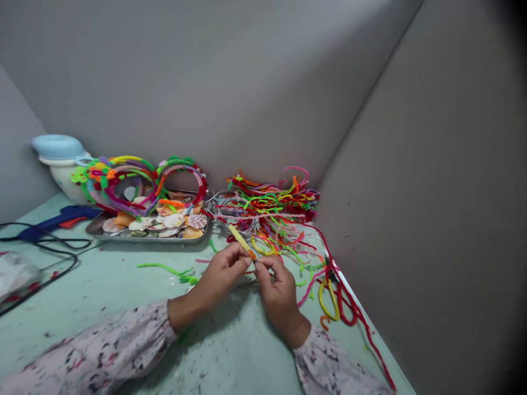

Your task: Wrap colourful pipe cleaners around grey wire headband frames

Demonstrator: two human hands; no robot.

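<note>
Both hands, left hand (222,270) and right hand (276,285), pinch a yellow-orange pipe cleaner (242,242) just before the pipe-cleaner heap (272,211) on the bench (123,296).

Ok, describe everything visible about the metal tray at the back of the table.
The metal tray is shallow, rectangular and silvery, lying flat on the pale green table near the grey wall. It holds seashells in white, orange and speckled tones. Headbands wrapped in colourful pipe cleaners stand at its back. Neither of the hands touches it.

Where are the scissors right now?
In the head view the scissors lie on the table just right of the right hand, among loose pipe cleaners near the right wall.
</note>
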